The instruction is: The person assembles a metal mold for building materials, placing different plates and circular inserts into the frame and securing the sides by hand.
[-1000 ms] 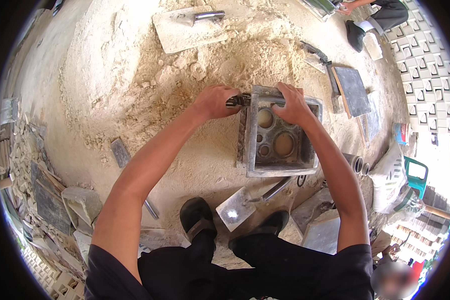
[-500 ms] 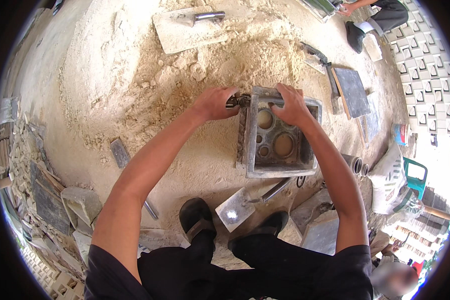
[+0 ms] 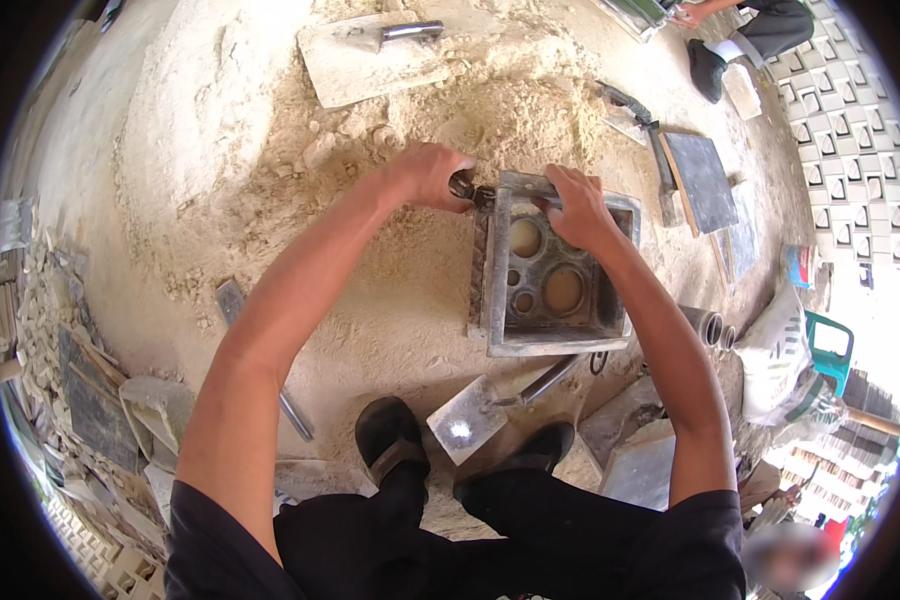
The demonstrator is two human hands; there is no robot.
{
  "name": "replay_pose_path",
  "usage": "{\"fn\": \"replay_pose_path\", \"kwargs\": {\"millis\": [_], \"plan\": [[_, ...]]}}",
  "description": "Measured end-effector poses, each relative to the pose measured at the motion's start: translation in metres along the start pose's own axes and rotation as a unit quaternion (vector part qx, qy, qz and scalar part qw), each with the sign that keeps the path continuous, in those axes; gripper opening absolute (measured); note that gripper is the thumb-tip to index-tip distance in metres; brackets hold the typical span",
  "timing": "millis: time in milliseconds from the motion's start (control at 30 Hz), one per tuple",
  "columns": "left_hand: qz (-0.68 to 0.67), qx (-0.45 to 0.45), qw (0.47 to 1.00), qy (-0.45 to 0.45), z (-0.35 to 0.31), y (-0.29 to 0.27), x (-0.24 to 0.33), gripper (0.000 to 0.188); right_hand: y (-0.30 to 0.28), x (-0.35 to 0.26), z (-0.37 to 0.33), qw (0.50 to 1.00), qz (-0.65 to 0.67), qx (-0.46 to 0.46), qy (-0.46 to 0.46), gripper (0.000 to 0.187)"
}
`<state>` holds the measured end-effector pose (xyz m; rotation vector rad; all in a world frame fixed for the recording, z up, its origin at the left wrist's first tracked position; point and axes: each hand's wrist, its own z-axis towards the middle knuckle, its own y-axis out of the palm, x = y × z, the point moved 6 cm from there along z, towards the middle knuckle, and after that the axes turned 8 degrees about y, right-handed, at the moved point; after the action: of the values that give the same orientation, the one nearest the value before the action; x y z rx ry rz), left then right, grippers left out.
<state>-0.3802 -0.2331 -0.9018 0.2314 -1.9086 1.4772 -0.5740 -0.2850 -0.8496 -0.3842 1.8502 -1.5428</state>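
Observation:
A grey metal mould, shaped like a rectangular box, sits on the sandy ground in front of me. Inside it are round rings of different sizes with pale material showing in them. My left hand is closed around a short dark metal handle at the mould's far left corner. That handle meets a latch-like fitting beside the mould's wall. My right hand grips the far rim, its thumb inside the box and its fingers over the outer edge.
Nearest my feet lies a trowel; another trowel rests on a dusty board beyond loose sand. A hammer and dark boards lie right. Rubble lines the left. Another person's hand works at the far right.
My left hand has moved slightly away from me, swinging the dark handle to a steeper angle. My right hand keeps its hold on the rim. The whole view has shifted a little.

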Motion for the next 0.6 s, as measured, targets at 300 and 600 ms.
{"fn": "replay_pose_path", "kwargs": {"millis": [300,600], "plan": [[0.104,-0.081,0.99,0.054,0.016,-0.006,0.004,0.072,0.0,0.002,-0.002,1.0,-0.002,0.006,0.0,0.024],[0.133,0.079,0.982,0.104,0.005,0.003,-0.007,0.057,0.001,0.0,0.002,1.0,0.002,0.002,0.002,0.025]]}}
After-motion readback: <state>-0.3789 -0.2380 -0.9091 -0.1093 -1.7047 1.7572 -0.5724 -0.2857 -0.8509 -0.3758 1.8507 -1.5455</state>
